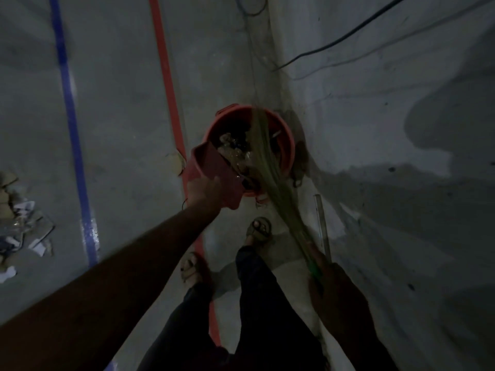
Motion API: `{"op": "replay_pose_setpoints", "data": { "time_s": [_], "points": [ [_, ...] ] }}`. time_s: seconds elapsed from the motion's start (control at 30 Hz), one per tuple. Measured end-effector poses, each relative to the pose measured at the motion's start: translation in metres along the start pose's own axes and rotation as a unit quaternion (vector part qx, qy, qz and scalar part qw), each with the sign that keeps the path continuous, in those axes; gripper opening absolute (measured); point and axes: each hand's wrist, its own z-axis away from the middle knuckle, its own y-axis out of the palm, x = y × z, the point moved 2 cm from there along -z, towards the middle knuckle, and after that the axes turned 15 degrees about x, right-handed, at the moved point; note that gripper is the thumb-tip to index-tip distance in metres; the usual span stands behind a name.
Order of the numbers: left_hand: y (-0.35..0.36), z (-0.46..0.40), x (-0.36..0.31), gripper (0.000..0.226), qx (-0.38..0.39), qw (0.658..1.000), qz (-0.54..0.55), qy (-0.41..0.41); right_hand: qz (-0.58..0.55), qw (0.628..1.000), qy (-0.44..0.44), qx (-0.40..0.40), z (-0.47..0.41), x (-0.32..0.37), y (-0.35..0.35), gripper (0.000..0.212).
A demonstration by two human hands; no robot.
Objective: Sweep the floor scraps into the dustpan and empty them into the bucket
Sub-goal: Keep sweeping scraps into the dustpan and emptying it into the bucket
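My left hand grips the red dustpan, tilted over the orange bucket at mid-frame, where scraps already lie. My right hand holds the grass broom, bristles across the bucket's mouth. More scraps litter the grey concrete floor at the left edge, beyond blue tape and red tape.

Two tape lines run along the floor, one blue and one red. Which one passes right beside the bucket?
The red line: it runs down just left of the orange bucket. The blue line lies farther left, nearer the scrap pile.
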Motion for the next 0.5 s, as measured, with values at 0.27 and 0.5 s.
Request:
{"op": "replay_pose_setpoints", "data": {
  "time_s": [0.27, 0.5],
  "points": [
    [0.038, 0.017, 0.043, 0.026, -0.049, 0.998, 0.029, -0.008, -0.110, 0.977, 0.034, 0.182, -0.095, 0.031, 0.025, 0.058],
    [0.063, 0.054, 0.078, 0.031, -0.080, 0.994, 0.074, 0.009, -0.155, 0.975, 0.032, 0.153, -0.046, 0.027, 0.031, 0.063]
  ]
}}
